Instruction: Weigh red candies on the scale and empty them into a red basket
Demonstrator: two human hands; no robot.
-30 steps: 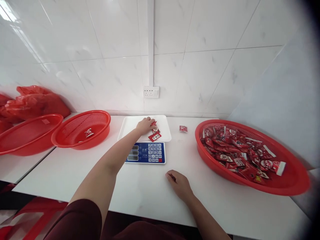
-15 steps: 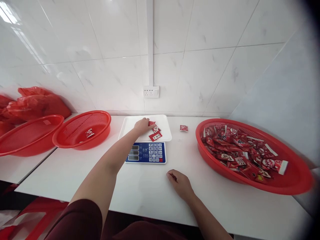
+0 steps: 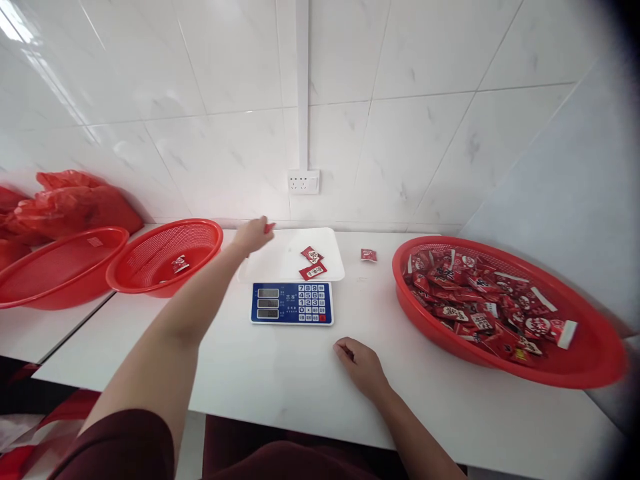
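My left hand (image 3: 254,235) hovers above the left edge of the white scale tray (image 3: 280,263), fingers pinched on a small red packet (image 3: 269,228). Two red packets (image 3: 312,263) lie on that tray. The scale's blue keypad panel (image 3: 292,303) faces me. My right hand (image 3: 361,365) rests on the white table with its fingers curled loosely, nothing visible in it. A lone red packet (image 3: 369,255) lies on the table right of the scale.
A wide red basket (image 3: 590,360) full of several red packets stands at the right. A red mesh basket (image 3: 200,235) with one packet (image 3: 179,264) sits left of the scale, beside another red basket (image 3: 65,267) and red plastic bags (image 3: 75,203). A wall socket (image 3: 303,181) is behind.
My left hand took one packet off the scale tray and moved up and to the left with it, towards the mesh basket. The right hand stayed put.
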